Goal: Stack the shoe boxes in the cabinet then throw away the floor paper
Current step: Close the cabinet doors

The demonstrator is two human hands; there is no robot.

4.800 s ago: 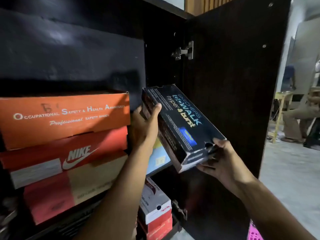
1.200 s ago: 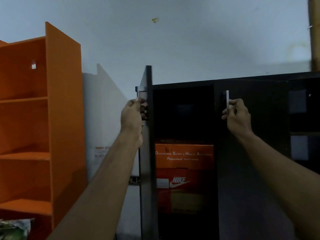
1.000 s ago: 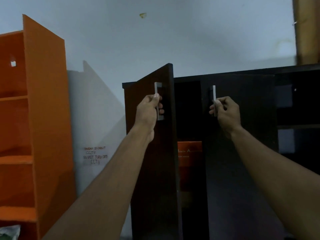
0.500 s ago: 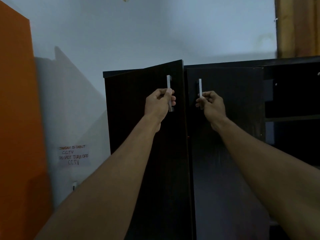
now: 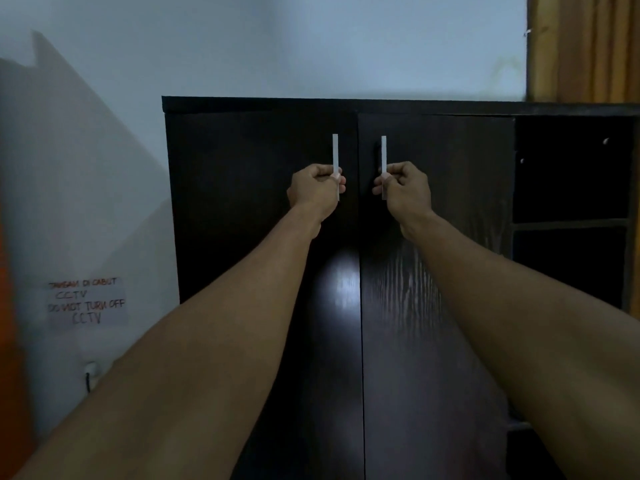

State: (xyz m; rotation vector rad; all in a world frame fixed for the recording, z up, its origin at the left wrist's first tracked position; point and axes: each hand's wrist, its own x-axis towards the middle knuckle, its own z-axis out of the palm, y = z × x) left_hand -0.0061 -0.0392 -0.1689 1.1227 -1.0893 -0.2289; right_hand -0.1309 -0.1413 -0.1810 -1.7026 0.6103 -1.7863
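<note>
The dark brown cabinet (image 5: 242, 202) stands against the pale wall with both doors closed flush. My left hand (image 5: 317, 188) grips the silver handle of the left door (image 5: 335, 150). My right hand (image 5: 403, 187) grips the silver handle of the right door (image 5: 383, 150). The shoe boxes are hidden behind the doors. No floor paper is in view.
Open dark shelves (image 5: 571, 223) adjoin the cabinet on the right. A handwritten CCTV note (image 5: 86, 301) is taped to the wall at left, above a wall socket (image 5: 90, 370). An orange shelf edge (image 5: 5, 306) shows at far left, a yellow curtain (image 5: 585, 46) at top right.
Both doors have swung fully closed, hiding the orange and red shoe boxes. My hands stayed on the handles and came together at the middle.
</note>
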